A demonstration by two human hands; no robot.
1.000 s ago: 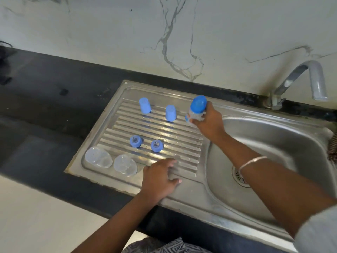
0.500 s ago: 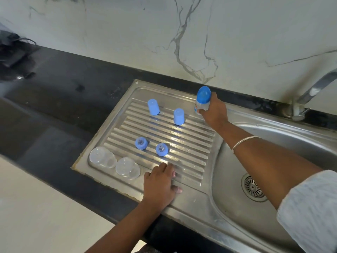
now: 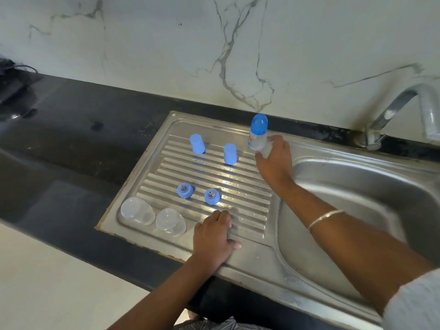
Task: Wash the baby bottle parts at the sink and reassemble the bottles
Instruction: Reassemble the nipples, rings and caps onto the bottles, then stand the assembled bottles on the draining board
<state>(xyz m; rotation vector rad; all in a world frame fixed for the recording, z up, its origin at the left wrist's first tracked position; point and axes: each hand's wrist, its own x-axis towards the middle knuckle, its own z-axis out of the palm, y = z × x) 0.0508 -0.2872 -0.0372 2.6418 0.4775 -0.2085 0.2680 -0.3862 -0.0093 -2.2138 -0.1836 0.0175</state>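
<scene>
An assembled baby bottle (image 3: 258, 134) with a blue cap stands upright at the far right of the ribbed drainboard (image 3: 247, 184). My right hand (image 3: 273, 160) holds its lower body. Two blue caps (image 3: 197, 144) (image 3: 230, 154) stand on the far ribs. Two blue collars with teats (image 3: 184, 190) (image 3: 211, 196) lie nearer. Two clear bottle bodies (image 3: 137, 210) (image 3: 170, 222) sit upside down at the near left corner. My left hand (image 3: 214, 236) rests flat on the drainboard's near edge, holding nothing.
The sink basin (image 3: 357, 210) lies to the right, with the tap (image 3: 404, 108) at the back wall. Dark counter (image 3: 71, 144) stretches left of the drainboard. A marble wall (image 3: 214, 44) backs everything.
The right hand has set the capped bottle upright at the drainboard's far right and still grips it. The left hand has stayed in place. The camera has shifted.
</scene>
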